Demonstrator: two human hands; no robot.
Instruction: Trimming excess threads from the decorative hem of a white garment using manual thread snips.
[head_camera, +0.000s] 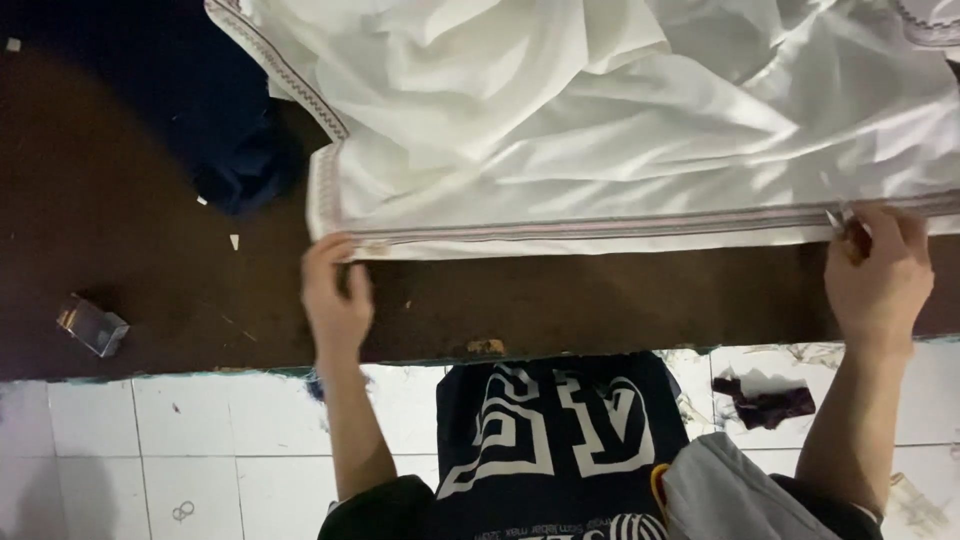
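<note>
Left hand (335, 295): it pinches the near corner of the white cloth with grey embroidered border (600, 150), thumb under the hem.
Right hand (880, 275): closed on the same hem, far along it.
Cloth: on the dark brown table (150, 260), edge stretched straight.
Good practice: I think equal tension helps.
Arms: both extended, well apart.
Around: small clear plastic box (92, 325).

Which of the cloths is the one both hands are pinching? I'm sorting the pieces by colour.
The white cloth with the striped hem: the left hand and right hand hold its near edge. The dark blue cloth lies untouched at the table's left.
</note>
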